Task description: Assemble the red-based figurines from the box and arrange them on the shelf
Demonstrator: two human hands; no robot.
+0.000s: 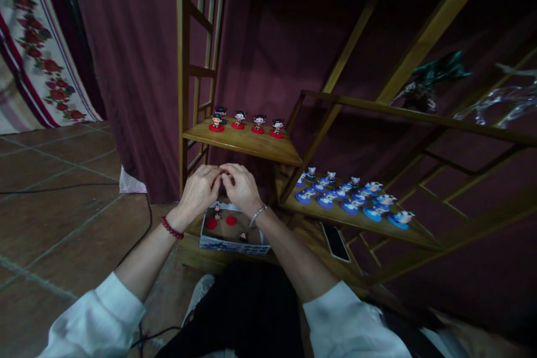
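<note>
Left hand (pixel 202 187) and right hand (pixel 241 185): fingers curled nearly closed, tips meeting; whether a piece is held, cannot tell. Below, box (pixel 235 247): 2 red discs (pixel 230 221), at least 2 small figures (pixel 243 236). Upper shelf (pixel 251 146): 5 figurines (pixel 259 123). Lower shelf (pixel 333 214): over 10 blue-based figurines (pixel 326 198). Upper shelf's front edge just beyond hands; floor (pixel 54 218) extends left.

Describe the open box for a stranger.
On the wooden shelf unit, find the red-based figurines. Lower, beneath the left hand and right hand, sits the box. Unlike the phone to its right, it has patterned sides and holds red discs.
</note>
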